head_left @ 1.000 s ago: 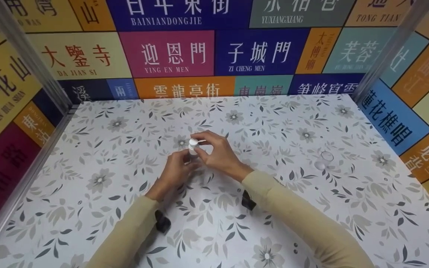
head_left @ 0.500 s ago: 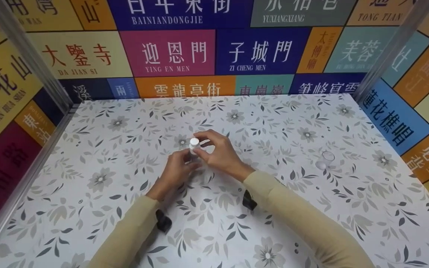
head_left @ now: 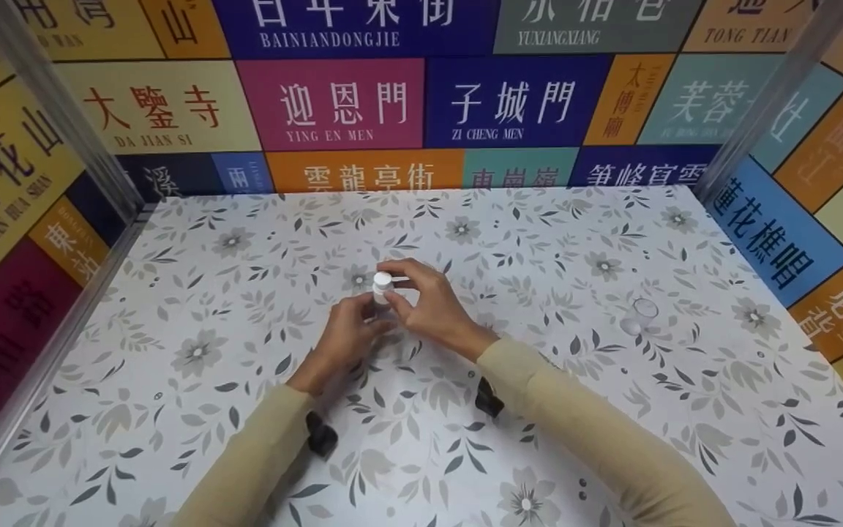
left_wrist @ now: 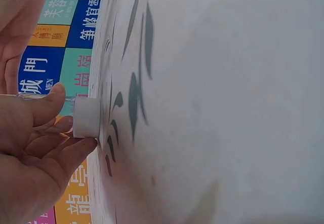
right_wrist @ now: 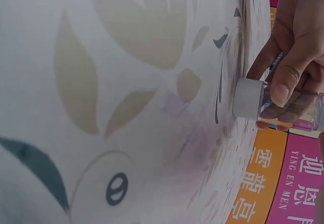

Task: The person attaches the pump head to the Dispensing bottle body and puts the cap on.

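A small clear bottle with a white top (head_left: pixel 382 280) stands between my hands in the head view. A thin white piece juts rightward from that top. My left hand (head_left: pixel 345 333) grips the clear body low down, thumb and fingers on either side. In the left wrist view the bottle's white lower end (left_wrist: pixel 87 117) is against the table, just past my left fingers. The right wrist view shows the same white end (right_wrist: pixel 248 98) and see-through body. My right hand (head_left: pixel 432 300) pinches the white upper part between thumb and fingers; its fingertips partly cover it.
A clear cylindrical piece (head_left: pixel 639 316), like a small cup or cover, sits apart on the right side of the flower-patterned table (head_left: pixel 538 417). Panels of coloured signs (head_left: pixel 330 105) rise behind and at both sides. Dark wrist straps (head_left: pixel 489 396) show under the sleeves.
My right fingers shift slightly around the bottle's top, and the thin white piece beside it shows more plainly than half a second ago. The left hand keeps its grip; the clear cylinder stays put.
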The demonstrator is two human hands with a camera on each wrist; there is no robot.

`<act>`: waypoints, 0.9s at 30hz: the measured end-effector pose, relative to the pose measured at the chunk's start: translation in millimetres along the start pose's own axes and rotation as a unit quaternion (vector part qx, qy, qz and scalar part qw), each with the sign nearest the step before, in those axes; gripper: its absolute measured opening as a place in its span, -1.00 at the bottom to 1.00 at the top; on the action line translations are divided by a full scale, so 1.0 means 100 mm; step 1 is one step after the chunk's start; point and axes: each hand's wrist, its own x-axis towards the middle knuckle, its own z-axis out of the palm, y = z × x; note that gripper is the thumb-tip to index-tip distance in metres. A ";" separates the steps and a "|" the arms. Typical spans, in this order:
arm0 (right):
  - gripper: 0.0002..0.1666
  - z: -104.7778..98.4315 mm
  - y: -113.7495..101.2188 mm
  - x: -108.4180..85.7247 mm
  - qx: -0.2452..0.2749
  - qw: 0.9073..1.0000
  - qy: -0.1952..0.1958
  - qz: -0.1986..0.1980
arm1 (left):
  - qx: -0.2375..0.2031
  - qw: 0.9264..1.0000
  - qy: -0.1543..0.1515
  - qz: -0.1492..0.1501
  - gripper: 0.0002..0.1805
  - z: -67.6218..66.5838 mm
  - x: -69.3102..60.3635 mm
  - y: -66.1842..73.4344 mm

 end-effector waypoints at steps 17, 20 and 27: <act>-0.44 0.01 0.04 -0.03 -0.061 0.998 0.005 -0.005 | 0.024 0.999 0.003 0.027 -0.69 0.00 0.00 -0.02; -0.37 0.01 0.04 -0.04 -0.072 0.997 0.007 -0.009 | 0.024 0.999 0.002 0.023 -0.70 0.00 0.00 -0.01; -0.47 0.01 0.03 -0.01 -0.053 0.998 0.011 -0.029 | 0.032 0.999 0.004 0.012 -0.71 -0.01 0.00 0.00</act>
